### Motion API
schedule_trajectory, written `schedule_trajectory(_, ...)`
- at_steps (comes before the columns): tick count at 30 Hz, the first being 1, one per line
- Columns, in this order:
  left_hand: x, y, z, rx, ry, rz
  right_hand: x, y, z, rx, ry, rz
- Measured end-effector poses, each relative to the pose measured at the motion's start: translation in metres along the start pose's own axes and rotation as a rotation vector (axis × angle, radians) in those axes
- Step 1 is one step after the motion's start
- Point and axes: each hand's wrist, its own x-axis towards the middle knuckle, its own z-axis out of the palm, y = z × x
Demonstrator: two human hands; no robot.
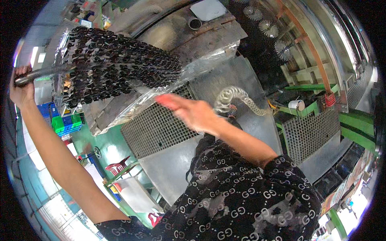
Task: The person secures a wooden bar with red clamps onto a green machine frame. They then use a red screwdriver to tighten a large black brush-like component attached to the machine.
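A tall rack hung with rows of small black parts leans across the upper left. My left hand, raised at the far left, is closed around a dark metal bar that reaches toward the rack. In the middle, my right hand is closed on a red tool, smeared by motion; its tip points at the rack's lower edge, and whether it touches is unclear. A clear coiled hose runs close behind that hand; the joint between hose and tool cannot be made out.
Below the rack is a foil-edged metal ledge. A floor grating and metal plates lie under me. Green frames with a white cup stand right. A red chair and green crates are at lower left.
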Motion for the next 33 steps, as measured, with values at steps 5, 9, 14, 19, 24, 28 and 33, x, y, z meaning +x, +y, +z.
schedule_trajectory(5,-0.036,-0.015,0.060,0.201,0.211,0.117,-0.017,0.017,-0.009,-0.056,-0.132,0.323)
schedule_trajectory(9,-0.053,-0.043,0.136,0.288,0.467,0.289,0.045,-0.091,-0.014,0.171,0.202,-0.394)
schedule_trajectory(14,-0.075,-0.045,0.147,0.200,0.480,0.259,-0.003,0.012,-0.008,-0.173,-0.159,0.353)
schedule_trajectory(19,-0.072,-0.042,0.136,0.228,0.405,0.247,0.019,-0.052,-0.023,-0.052,0.091,0.058)
schedule_trajectory(24,-0.081,-0.038,0.129,0.210,0.439,0.245,0.029,-0.068,-0.029,0.041,0.109,-0.020)
schedule_trajectory(28,-0.074,-0.039,0.143,0.220,0.409,0.259,0.001,0.053,-0.018,-0.180,0.073,0.292)
schedule_trajectory(33,-0.075,-0.035,0.126,0.270,0.409,0.260,0.056,-0.077,-0.047,0.108,0.122,-0.076)
